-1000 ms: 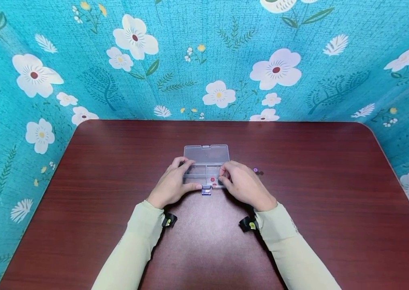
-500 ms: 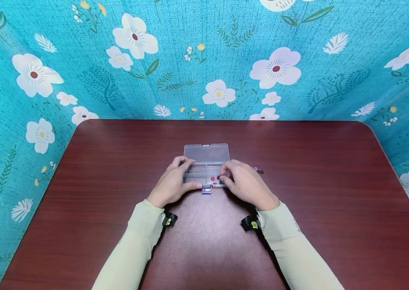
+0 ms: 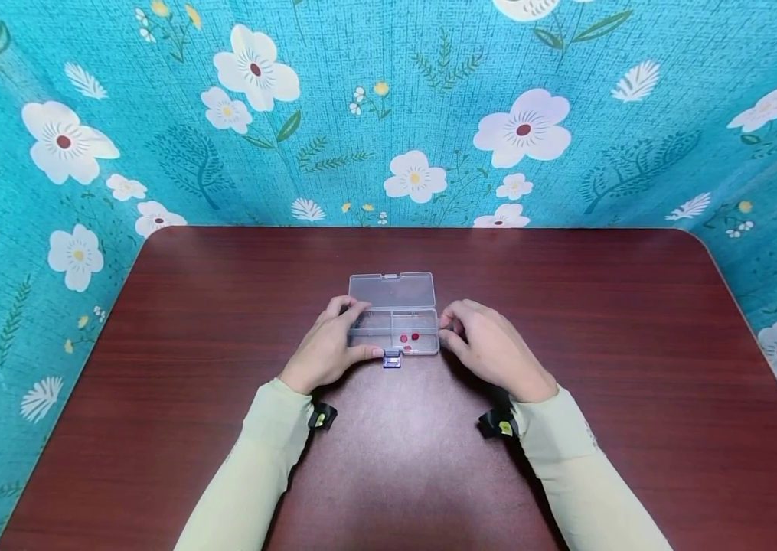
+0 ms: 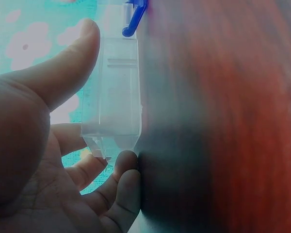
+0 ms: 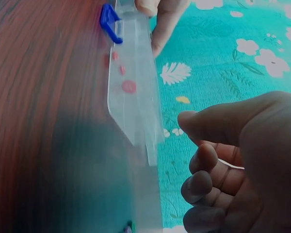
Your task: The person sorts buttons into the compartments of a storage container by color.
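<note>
A clear plastic compartment box (image 3: 370,342) lies on the table, its lid (image 3: 391,291) folded back away from me. My left hand (image 3: 324,346) grips the box's left end, thumb along the front edge and fingers behind. A blue latch (image 3: 392,360) sticks out at the front. Three small round red pieces (image 3: 415,337), button-like, lie in the front right compartment; one red piece (image 5: 129,87) shows through the side wall. Just right of the box is my right hand (image 3: 488,344), fingers loosely bent, with nothing between thumb and fingertips in the right wrist view.
The dark red wooden table (image 3: 602,321) extends to both sides. At the bottom of the right wrist view a small dark piece (image 5: 130,227) lies on the table beyond the box. Behind the table hangs a blue flowered cloth (image 3: 347,115).
My right hand has let go of a red piece in the front right compartment and moved right, out of the box. It now hides the small pieces on the table. The left hand stays put.
</note>
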`<action>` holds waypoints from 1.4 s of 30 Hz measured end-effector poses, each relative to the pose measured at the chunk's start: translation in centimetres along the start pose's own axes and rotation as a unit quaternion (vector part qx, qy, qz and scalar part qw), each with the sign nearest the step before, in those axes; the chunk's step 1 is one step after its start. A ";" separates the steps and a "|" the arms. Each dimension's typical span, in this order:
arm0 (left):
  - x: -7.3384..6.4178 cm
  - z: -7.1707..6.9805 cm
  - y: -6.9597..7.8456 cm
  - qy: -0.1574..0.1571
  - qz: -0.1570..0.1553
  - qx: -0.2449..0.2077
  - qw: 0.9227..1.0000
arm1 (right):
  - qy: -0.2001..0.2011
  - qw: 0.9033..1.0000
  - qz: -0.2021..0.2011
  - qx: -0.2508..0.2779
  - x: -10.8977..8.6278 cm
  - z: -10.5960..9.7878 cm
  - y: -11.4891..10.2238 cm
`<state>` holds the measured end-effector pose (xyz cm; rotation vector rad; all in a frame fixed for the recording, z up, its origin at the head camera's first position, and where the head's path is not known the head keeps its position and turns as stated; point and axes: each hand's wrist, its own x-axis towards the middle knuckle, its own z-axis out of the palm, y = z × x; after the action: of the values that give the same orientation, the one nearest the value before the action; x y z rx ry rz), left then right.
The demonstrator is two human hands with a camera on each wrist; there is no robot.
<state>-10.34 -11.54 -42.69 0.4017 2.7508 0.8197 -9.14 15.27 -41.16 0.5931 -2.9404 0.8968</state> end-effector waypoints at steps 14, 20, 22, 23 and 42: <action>0.1 0.0 -0.1 -0.002 0.000 0.001 1.000 | 0.002 0.999 0.015 -0.032 -1.4 -1.6 2.6; 0.0 -0.1 0.0 -0.001 -0.003 -0.001 1.000 | -0.002 0.999 0.027 -0.033 -1.9 -2.1 3.3; 0.0 -0.1 0.0 -0.001 -0.002 -0.002 1.000 | -0.003 0.999 0.028 -0.033 -2.1 -2.2 3.5; 0.0 -0.1 0.0 -0.001 -0.001 -0.001 1.000 | -0.004 0.999 0.030 -0.032 -2.2 -2.3 3.5; 0.1 0.0 -0.1 0.001 0.000 0.000 1.000 | -0.011 0.999 0.021 -0.043 -3.3 -2.7 5.0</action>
<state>-10.41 -11.57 -42.79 0.4011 2.7534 0.8212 -8.12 21.75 -41.99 0.5437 -3.0029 0.7663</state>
